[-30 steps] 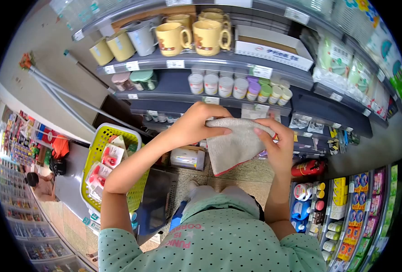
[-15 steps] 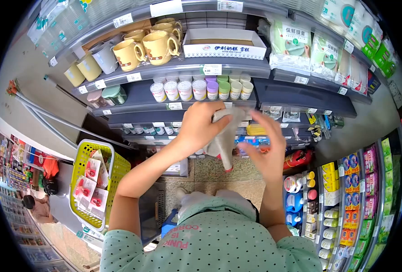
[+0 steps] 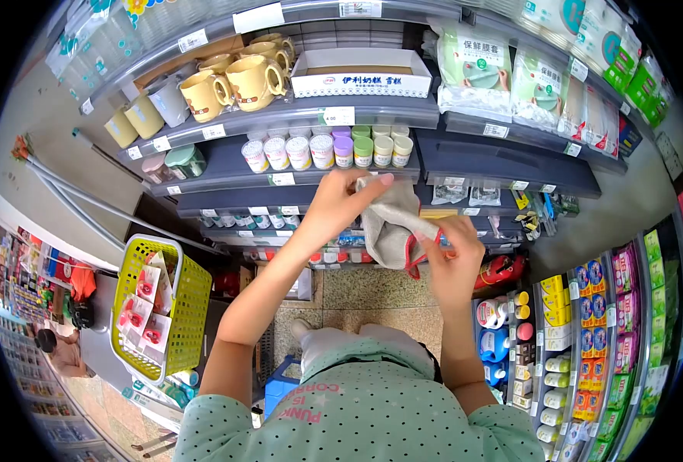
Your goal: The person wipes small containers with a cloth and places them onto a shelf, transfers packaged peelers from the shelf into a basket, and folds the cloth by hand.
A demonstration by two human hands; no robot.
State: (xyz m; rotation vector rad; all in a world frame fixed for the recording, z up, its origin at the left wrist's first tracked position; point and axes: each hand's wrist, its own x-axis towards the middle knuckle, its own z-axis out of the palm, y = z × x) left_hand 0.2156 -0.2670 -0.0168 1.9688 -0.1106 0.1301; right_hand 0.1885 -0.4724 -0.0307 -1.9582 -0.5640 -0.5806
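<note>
A grey cloth (image 3: 388,227) with red edging hangs loosely folded between my hands, in front of the shelves. My left hand (image 3: 340,202) pinches its upper left part between thumb and fingers. At the lower right, my right hand (image 3: 455,250) has its fingers closed on the cloth's red-trimmed edge. Just beyond the cloth, a row of small lidded cups (image 3: 322,152) in white, purple, green and cream stands on a shelf.
Yellow mugs (image 3: 253,83) and a white cardboard box (image 3: 363,81) occupy the shelf above. On my left is a yellow-green basket (image 3: 184,312) with red-and-white packages; farther off is a person (image 3: 66,353). Shelves of bottles and boxes (image 3: 588,331) curve along my right.
My right hand, open beside the cloth before, has closed on its red edge. The cloth is now spread wider between both hands. The view has shifted slightly.
</note>
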